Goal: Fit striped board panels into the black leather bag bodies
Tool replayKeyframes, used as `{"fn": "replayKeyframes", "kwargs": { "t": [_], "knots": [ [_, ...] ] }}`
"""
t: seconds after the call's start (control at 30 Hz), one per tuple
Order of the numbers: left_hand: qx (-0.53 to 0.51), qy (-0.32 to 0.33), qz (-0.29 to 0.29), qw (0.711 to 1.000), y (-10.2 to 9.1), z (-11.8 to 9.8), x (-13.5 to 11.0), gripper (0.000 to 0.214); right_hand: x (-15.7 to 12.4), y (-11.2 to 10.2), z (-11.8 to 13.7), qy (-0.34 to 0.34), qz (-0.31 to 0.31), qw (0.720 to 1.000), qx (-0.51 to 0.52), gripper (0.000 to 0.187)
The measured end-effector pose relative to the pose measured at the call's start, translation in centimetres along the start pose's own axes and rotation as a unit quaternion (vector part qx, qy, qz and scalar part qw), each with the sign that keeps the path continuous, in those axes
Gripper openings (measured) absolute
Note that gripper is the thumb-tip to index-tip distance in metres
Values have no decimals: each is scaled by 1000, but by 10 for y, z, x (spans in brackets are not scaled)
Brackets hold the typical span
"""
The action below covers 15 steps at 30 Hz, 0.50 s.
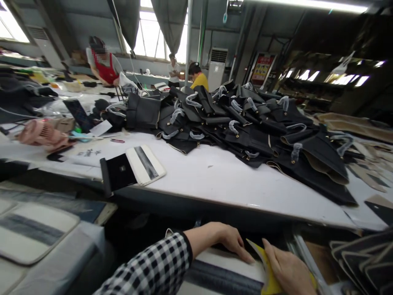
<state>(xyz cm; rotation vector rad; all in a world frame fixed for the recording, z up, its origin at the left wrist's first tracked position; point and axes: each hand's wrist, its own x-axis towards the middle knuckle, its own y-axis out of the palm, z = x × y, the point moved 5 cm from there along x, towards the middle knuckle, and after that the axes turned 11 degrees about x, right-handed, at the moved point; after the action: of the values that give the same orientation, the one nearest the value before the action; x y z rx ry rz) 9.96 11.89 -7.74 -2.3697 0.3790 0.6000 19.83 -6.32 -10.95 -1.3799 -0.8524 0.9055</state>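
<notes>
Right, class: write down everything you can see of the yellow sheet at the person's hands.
The yellow sheet is thin, flat and bright, like card or plastic. One pointed corner sticks out up-left, above a white panel with a dark stripe. The right hand lies over most of it; fingertips of the left hand sit beside the corner.

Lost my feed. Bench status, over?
Left hand flat on white grey-striped panel. Right hand on thin yellow sheet, grip unclear. Black bag pile beyond on white table, apart.

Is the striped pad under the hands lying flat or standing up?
Flat: the pad lies face up, left hand resting on it, right hand holding a yellow card.
</notes>
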Motion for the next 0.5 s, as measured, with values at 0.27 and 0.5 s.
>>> {"fn": "replayKeyframes", "kwargs": {
  "t": [0.27, 0.5],
  "knots": [
    [-111, -105, -262, 953, -40, 111, -144, 47, 80, -51, 104, -58, 56, 994, 77, 54],
    [-281, -196, -349, 872, 26, 146, -182, 36, 137, -52, 215, -151, 66, 982, 93, 65]
  ]
}}
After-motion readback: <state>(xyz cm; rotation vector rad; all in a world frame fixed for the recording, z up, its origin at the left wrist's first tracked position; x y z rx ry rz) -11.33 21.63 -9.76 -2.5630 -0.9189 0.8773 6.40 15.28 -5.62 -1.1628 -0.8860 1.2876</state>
